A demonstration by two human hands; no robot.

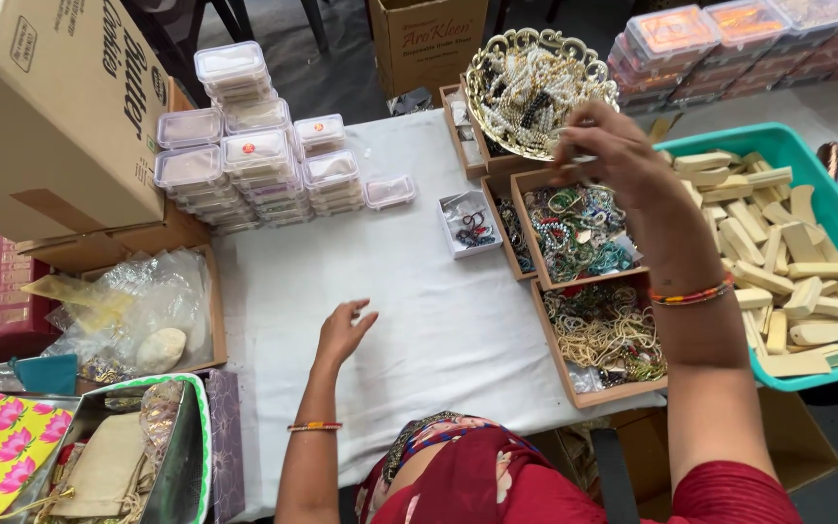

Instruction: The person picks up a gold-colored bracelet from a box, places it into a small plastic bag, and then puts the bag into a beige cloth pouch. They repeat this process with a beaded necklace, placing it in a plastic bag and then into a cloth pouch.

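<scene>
My right hand (pixel 613 150) is raised over a brown tray of mixed colourful jewellery (pixel 574 233), its fingers pinched together at the rim of an ornate gold basket of beaded pieces (pixel 526 87); whether it grips a small piece I cannot tell. My left hand (pixel 343 330) hovers open just above the white tablecloth (pixel 419 320), holding nothing. A second brown tray of pale bead strings (pixel 603 335) lies below the first. A small open white box with jewellery (pixel 469 223) sits between my hands.
Stacks of small clear lidded boxes (pixel 244 146) stand at the far left of the table. A teal bin of pale wooden blocks (pixel 788 262) is at right. A large cardboard box (pixel 50 107), a tray with plastic bags (pixel 138 311) and a tin with pouches (pixel 118 456) lie left.
</scene>
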